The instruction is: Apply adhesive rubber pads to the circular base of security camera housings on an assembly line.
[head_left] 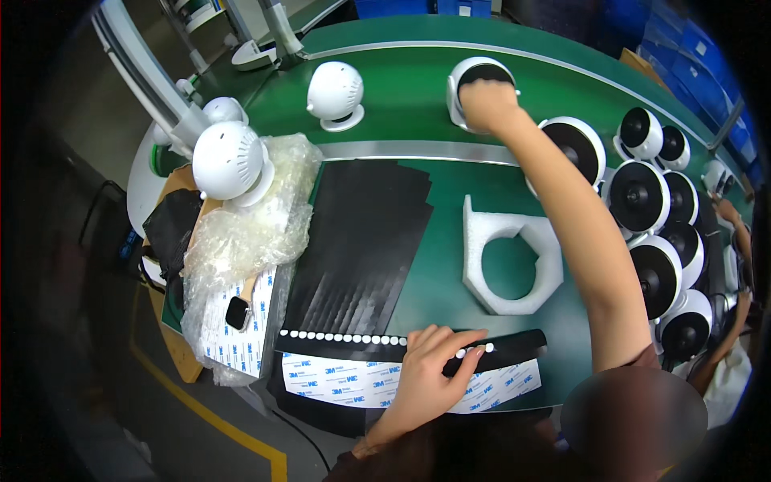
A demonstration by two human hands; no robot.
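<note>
Left hand at lower centre of the frame, pressed flat on a black adhesive strip carrying a row of small white round pads, fingers spread and extended, fingertips touching the strip near its right half; not clamped on anything, only resting on top. Strip lying across a white backing sheet with blue print, just below a fanned stack of black rectangular sheets at frame centre.

Right hand stretched to upper centre, closed over the top of a white round camera housing with a black front face, on the green work surface; fingers wrapped on the housing, exact finger placement hidden behind the back of the hand.

Right of the arm, a cluster of similar white-and-black round housings packed close together down the right side. Between the black sheets and the arm, a white foam block with a round cut-out. Upper left: two white dome-shaped units with vent holes, one on crumpled clear bubble wrap. At far right edge, another person's arm.
</note>
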